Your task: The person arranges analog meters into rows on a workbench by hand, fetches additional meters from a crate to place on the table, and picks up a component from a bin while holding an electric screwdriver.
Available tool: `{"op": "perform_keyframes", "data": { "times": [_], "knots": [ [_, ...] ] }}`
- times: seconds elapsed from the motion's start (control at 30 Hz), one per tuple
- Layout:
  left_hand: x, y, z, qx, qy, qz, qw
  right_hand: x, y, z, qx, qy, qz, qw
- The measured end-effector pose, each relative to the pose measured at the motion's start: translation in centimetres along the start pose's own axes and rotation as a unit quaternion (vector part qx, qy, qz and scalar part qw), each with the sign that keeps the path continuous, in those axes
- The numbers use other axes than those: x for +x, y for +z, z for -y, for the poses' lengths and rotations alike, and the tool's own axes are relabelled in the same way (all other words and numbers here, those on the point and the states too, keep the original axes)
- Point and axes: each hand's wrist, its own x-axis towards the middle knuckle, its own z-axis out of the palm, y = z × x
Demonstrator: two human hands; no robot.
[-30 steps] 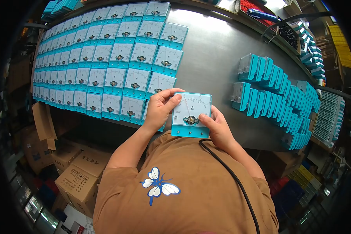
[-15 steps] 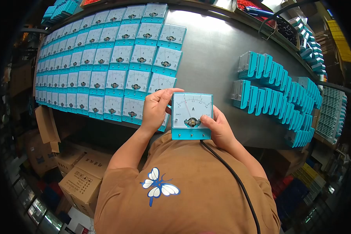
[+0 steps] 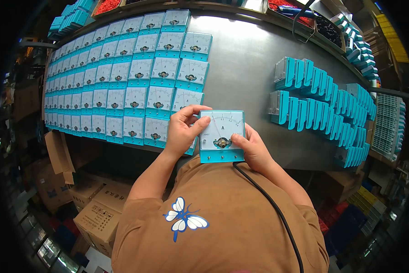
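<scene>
Two bare hands pinch one square teal-and-white plastic meter with a clear front (image 3: 222, 136), just in front of the brown shirt (image 3: 222, 218). It looks light, stiff and a bit slick, and its clear front could crack, so its side edges seem best to hold. The left hand (image 3: 182, 132) has thumb and fingers nearly closed at the upper corner; the right hand (image 3: 254, 148) presses its thumb on the face.

A grey metal tabletop (image 3: 241, 59) shone under a bright patch of light. Open cardboard boxes (image 3: 97, 214) stood below its left side, and yellow crates (image 3: 367, 204) sat low at the right.
</scene>
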Motion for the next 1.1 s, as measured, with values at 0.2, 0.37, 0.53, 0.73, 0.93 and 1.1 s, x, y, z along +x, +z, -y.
{"op": "perform_keyframes", "data": {
  "times": [0.2,0.37,0.53,0.73,0.93,1.1],
  "knots": [
    [1.3,0.0,0.9,0.058,0.009,-0.035,0.998,0.0,0.3,-0.6,-0.033,-0.014,-0.007,0.999],
    [2.1,0.1,0.1,0.035,-0.026,-0.032,0.999,-0.1,0.5,-0.4,-0.028,-0.015,0.000,0.999],
    [2.1,0.6,-0.2,-0.010,-0.056,-0.032,0.998,-0.2,0.1,0.0,0.004,-0.009,-0.020,1.000],
    [2.3,1.4,-0.9,-0.005,-0.045,0.002,0.999,-0.5,-0.2,-0.2,-0.030,-0.063,-0.046,0.996],
    [2.3,2.1,-1.3,0.019,-0.064,0.058,0.996,-0.7,-1.1,-0.7,-0.026,-0.079,-0.044,0.996],
    [1.8,2.3,-1.9,0.019,-0.087,0.101,0.991,-0.9,-1.7,-1.0,0.059,-0.037,-0.014,0.997]
  ]
}}
